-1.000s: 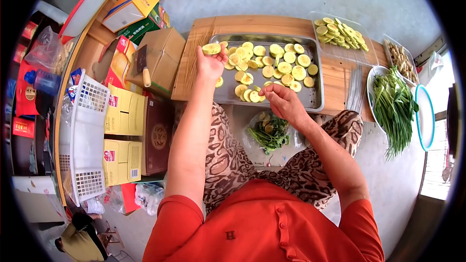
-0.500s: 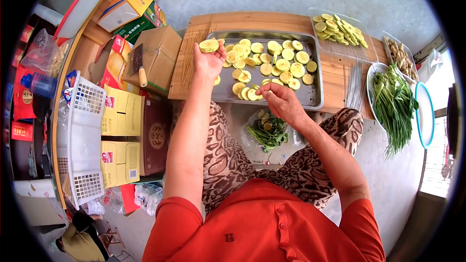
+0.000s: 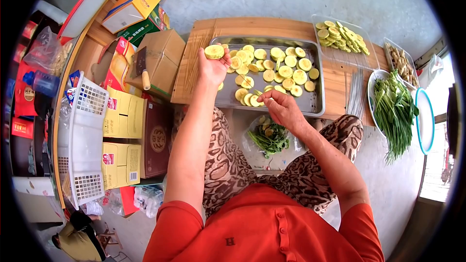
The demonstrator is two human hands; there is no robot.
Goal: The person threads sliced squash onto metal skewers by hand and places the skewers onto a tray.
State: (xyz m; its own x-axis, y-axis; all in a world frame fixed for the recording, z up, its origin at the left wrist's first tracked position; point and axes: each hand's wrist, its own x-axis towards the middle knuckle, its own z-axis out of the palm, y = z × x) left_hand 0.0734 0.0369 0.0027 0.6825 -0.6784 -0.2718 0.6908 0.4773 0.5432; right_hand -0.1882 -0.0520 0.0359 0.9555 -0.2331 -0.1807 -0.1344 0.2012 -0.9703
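My left hand [image 3: 212,68] is wrapped round a round green-rimmed vegetable slice [image 3: 214,52] over the left end of a metal tray [image 3: 318,98]. Many pale yellow-green slices [image 3: 286,72] lie spread and overlapping in that tray. Above its near edge, the fingertips of my right hand [image 3: 283,109] are pinched together. A thin skewer appears to run up and left from them, but it is too fine to make out fully. The tray rests on a wooden table [image 3: 262,22].
Behind right, a clear container [image 3: 371,63] holds more slices. Metal skewers [image 3: 356,94], a bowl of long greens [image 3: 394,109] and a box of pale roots [image 3: 401,61] are on the right. A cardboard box with a knife [image 3: 141,60] stands left. A person [image 3: 80,240] is at lower left.
The camera view has shifted slightly. The slice in my left hand now shows more of its flat face. My right hand stays pinched near the tray's near edge.
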